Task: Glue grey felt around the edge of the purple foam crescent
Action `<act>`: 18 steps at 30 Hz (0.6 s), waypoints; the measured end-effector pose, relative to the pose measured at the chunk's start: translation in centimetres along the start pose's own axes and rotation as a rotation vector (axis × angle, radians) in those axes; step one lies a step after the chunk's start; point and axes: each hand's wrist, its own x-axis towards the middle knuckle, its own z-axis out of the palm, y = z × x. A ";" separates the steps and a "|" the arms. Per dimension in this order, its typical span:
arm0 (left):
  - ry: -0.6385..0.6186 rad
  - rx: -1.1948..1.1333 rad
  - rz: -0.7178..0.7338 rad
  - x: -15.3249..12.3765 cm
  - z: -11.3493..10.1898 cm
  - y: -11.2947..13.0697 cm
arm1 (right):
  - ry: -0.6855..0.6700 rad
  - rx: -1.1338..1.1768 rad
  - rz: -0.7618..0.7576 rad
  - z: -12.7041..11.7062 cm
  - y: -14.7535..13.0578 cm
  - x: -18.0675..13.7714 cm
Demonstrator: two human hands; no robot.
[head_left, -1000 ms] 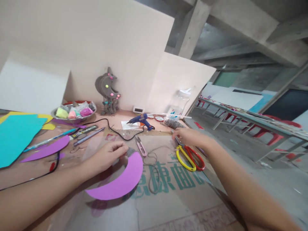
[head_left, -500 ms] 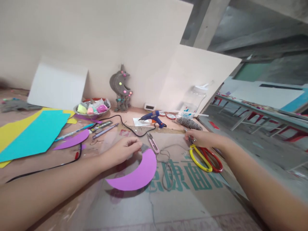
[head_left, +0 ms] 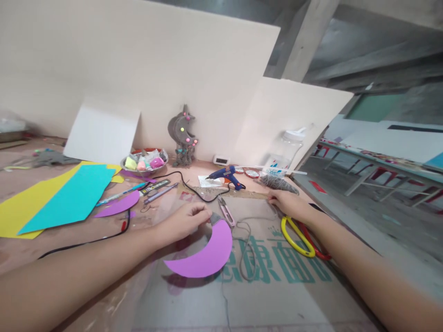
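Note:
My left hand (head_left: 192, 219) pinches the upper tip of a purple paper crescent moon (head_left: 211, 258), just above the cardboard. Grey yarn is wound around that tip. From there a loose grey yarn strand (head_left: 247, 258) loops over the cardboard and runs up to my right hand (head_left: 289, 203). The fingers of my right hand are closed at the far edge of the cardboard, with the strand leading into them. Scissors with yellow and red handles (head_left: 294, 237) lie under my right wrist, their blades hidden. Small pink thread snips (head_left: 226, 212) rest beside the crescent's tip.
Behind the cardboard (head_left: 270, 304) are a blue glue gun (head_left: 226, 175), a grey yarn ball (head_left: 278, 183) and a clear bottle (head_left: 285, 150). A decorated grey moon (head_left: 180, 131) stands against the board. Coloured paper (head_left: 69, 198), pens and a bowl (head_left: 128, 168) of clay packets lie left.
My right hand has shifted off the scissors' pivot to the far edge of the cardboard. My left hand still holds the crescent. The view has swung slightly left and up.

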 end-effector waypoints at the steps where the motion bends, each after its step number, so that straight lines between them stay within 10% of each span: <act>1: -0.001 0.007 0.001 0.0 0.0 0.0 | 0.014 0.002 -0.002 -0.1 -0.1 0.0; 10: -0.014 0.053 0.030 0.4 0.0 -1.2 | -0.118 0.002 -0.074 -3.9 0.4 -1.8; 18: -0.020 0.089 0.075 0.4 0.0 -1.2 | -0.019 0.070 -0.083 -1.1 1.1 -1.2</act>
